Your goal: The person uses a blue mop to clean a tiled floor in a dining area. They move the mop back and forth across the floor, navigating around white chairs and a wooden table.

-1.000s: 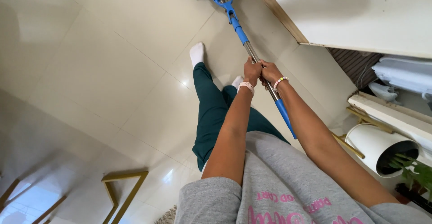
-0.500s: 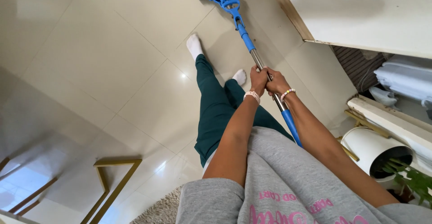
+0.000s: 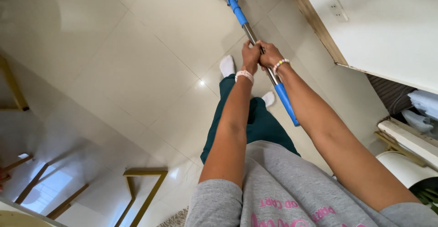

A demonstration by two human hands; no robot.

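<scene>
Glossy cream floor tiles spread below; left hand and right hand grip the mop handle side by side, its blue head end stretching ahead.

Both arms outstretched — left hand and right hand fisted, touching.

Grey tee w/ pink print, green trousers, white socks

One view only, from the camera on your head, aimed steeply down your chest and outstretched arms to the tiled floor. Your forearms fill the near frame; the wall runs along the upper right edge.
</scene>
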